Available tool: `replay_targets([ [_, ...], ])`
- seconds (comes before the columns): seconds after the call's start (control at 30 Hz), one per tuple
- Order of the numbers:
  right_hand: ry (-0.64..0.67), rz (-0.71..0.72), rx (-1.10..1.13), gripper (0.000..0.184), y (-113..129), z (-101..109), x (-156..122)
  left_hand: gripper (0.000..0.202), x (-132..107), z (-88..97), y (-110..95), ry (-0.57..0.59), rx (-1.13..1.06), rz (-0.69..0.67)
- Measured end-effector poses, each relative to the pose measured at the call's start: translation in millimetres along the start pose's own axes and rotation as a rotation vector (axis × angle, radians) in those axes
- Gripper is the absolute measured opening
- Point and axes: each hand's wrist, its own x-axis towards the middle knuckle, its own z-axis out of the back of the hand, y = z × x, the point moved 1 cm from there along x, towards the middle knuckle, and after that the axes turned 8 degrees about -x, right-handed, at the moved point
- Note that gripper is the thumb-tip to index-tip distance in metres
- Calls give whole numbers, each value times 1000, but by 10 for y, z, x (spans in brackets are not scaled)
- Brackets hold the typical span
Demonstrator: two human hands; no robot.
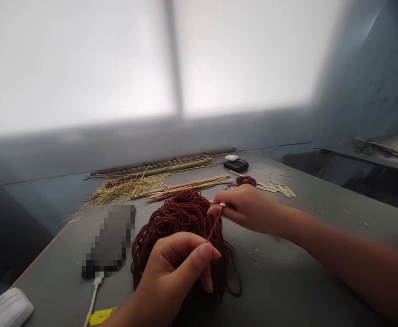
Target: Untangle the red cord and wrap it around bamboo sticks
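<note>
A large tangled heap of dark red cord (181, 213) lies on the grey table in front of me. My left hand (185, 268) is in front of the heap, thumb and forefinger pinched on a strand of the cord. From that pinch the strand runs taut, up and to the right, to my right hand (238, 206). There the curled fingers hold its other end, and a small shiny metal bit shows between them; its kind I cannot make out. A loose loop of cord hangs at the heap's right side.
Left of the heap lies a blurred-out dark device (110, 240) with a white cable (94, 295). A white object (8, 309) sits at the lower left. Behind are straw pieces (131, 188), thin sticks (188, 185), a black case (236, 165) and a small cord coil (246, 180).
</note>
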Motion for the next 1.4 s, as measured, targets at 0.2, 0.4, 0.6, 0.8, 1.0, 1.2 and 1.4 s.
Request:
replay_targets([
  [0.2,-246,-302,955,52,-61,206,97,42,28,-34,66,17,46,46],
  [0.4,-150,-441,1391,38,100,198,65,42,28,-41,81,15,105,61],
  [0.6,23,-368,1442,40,212,88,-3,42,-3,-56,93,40,155,55],
  [0.8,-8,-371,1531,31,191,97,-16,41,-2,-62,100,50,158,54],
  [1.0,-59,-455,1610,41,170,122,9,40,26,-62,97,34,142,67],
  [1.2,55,-137,1167,40,185,90,-79,40,10,-62,97,22,107,76],
  [1.4,39,239,74,61,173,24,-189,34,5,-52,63,-41,131,34],
])
